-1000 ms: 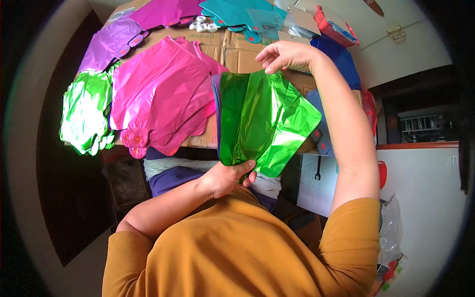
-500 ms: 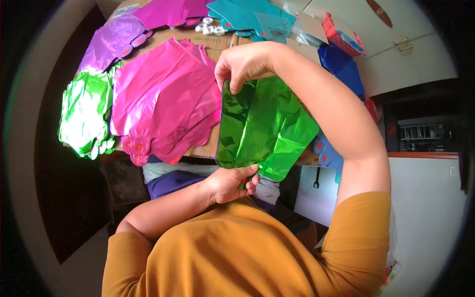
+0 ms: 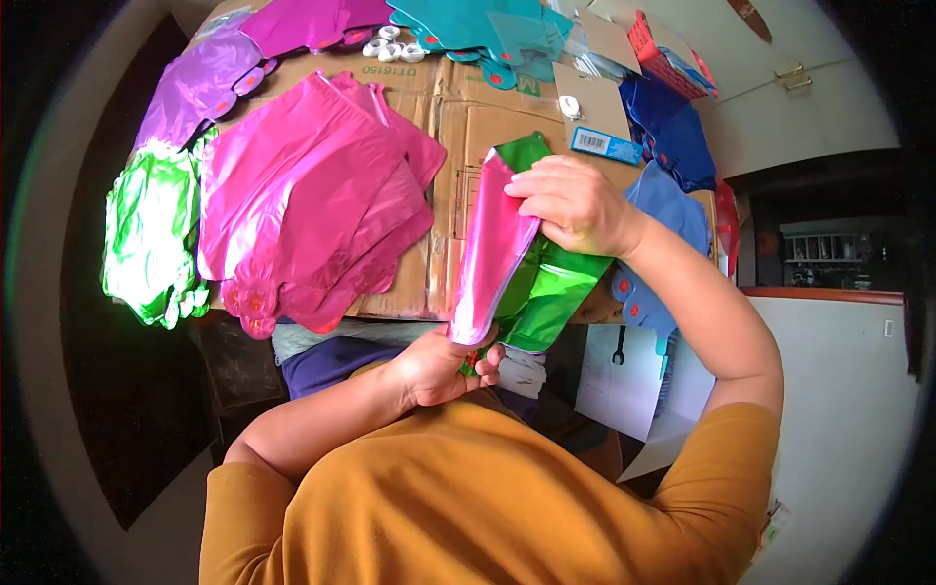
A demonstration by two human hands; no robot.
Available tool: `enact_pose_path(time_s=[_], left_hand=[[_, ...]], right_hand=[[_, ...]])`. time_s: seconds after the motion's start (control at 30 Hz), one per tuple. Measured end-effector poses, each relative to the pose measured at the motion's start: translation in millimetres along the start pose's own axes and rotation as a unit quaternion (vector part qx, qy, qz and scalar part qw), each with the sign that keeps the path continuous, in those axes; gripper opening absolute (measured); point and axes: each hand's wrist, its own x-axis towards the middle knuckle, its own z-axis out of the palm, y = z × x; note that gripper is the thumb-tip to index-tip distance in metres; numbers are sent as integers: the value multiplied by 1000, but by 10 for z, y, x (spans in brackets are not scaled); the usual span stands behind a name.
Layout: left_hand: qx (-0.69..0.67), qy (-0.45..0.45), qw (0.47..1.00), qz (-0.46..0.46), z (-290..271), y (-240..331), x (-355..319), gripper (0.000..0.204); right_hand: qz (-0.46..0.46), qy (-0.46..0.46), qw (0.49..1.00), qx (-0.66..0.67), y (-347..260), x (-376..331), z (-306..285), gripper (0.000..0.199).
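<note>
Near the table's front edge I hold flat, shiny foil pieces, one green [image 3: 570, 283] and one narrow and folded-looking pink [image 3: 487, 263] in front of it. My left hand [image 3: 434, 369] pinches their lower ends between thumb and fingers; a bit of red shows there. My right hand [image 3: 585, 203] is closed on the upper edge of the pink piece, the green one behind it. To the left lies a fanned stack of pink foil pieces [image 3: 307, 185] with scalloped, red-marked ends. A bright green foil stack [image 3: 151, 234] sits beside it, partly washed out by glare.
Cardboard [image 3: 468, 136] covers the table. Around its edge lie lilac [image 3: 185, 93], magenta [image 3: 317, 21], teal [image 3: 473, 29], dark blue [image 3: 678, 132] and light blue [image 3: 678, 219] stacks. White rings [image 3: 390, 44], a small blue box [image 3: 606, 145] and a red basket [image 3: 668, 63] are at the back.
My right hand has moved right and down from the green piece's upper corner. A pink face now shows in front of the green. My left hand stays nearly in place.
</note>
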Motion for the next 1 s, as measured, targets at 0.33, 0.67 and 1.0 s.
enact_pose_path(time_s=[0.33,0.67,1.0], left_hand=[[23,-26,999,32,-43,-19,29,7],[27,-13,999,40,-19,-49,26,11],[48,7,998,26,3,-15,0,14]], right_hand=[[-111,-19,990,-82,123,-61,95,10],[-135,-9,984,-113,100,82,-18,12],[-35,-111,992,-40,274,761,151,27]])
